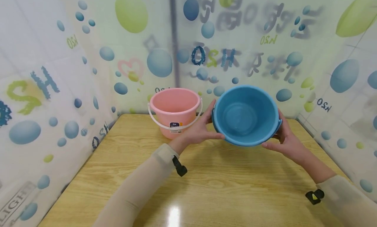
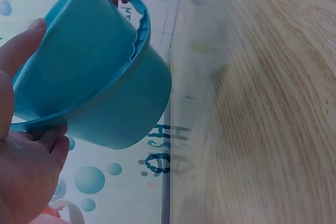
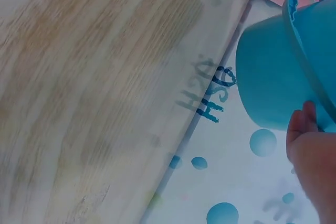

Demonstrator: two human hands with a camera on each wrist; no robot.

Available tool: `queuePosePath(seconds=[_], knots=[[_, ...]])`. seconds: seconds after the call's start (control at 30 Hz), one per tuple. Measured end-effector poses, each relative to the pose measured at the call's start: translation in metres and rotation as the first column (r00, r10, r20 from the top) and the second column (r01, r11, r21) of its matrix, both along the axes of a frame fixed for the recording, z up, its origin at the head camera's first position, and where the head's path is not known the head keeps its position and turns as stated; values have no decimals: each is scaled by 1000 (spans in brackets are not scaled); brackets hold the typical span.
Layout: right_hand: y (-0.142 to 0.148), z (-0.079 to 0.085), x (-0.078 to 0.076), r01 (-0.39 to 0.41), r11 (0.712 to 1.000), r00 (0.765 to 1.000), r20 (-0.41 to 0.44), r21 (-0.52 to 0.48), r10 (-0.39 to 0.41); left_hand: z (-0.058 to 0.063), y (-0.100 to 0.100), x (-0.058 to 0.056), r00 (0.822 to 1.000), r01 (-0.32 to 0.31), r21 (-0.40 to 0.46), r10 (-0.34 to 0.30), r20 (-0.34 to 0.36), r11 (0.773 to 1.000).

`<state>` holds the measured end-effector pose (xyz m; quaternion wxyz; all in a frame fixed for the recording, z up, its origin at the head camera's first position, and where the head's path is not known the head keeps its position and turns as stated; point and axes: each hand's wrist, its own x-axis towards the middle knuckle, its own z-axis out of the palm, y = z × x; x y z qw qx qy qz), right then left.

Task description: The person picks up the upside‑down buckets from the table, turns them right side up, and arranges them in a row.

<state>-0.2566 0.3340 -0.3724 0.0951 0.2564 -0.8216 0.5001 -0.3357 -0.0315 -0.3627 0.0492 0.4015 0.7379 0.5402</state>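
Both hands grip a blue bucket (image 1: 244, 117) at its rim, one on each side. Its mouth is tilted toward me, and its inside shows nothing in it. The left hand (image 1: 200, 130) has its thumb over the near rim and its fingers behind the wall; the left wrist view shows these curled fingers (image 2: 59, 142) under the rim. On the opposite side, the right hand (image 1: 287, 143) holds the rim, with fingertips (image 3: 308, 114) against the outer wall in the right wrist view. In both wrist views the bucket hangs over the table, its blue handle (image 2: 143, 30) lying along the rim.
A pink bucket (image 1: 165, 120) with a white handle (image 1: 153, 118) and a label stands upright on the wooden table (image 1: 224, 187), behind the left hand. Curtains (image 1: 97, 76) printed with dots and letters surround the table at the back and sides.
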Motion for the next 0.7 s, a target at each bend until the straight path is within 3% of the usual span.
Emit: queuePosePath(seconds=[0.1,0.3,0.5,0.7], knots=[[2,0,-1,1,1000,1000,-24,6,0,0,-2,-1,999,6,0,-6,-40,1000],[4,0,-3,14,1000,1000,-18,17,-14,2,-3,-1,996,-49,-33,46,-72,998],[4,0,-2,-3,999,1000,10,-37,3,5,0,-3,1000,-31,-15,31,-2,999],[5,3,-2,58,998,998,24,-13,-58,7,4,-5,996,-65,-26,67,61,998]])
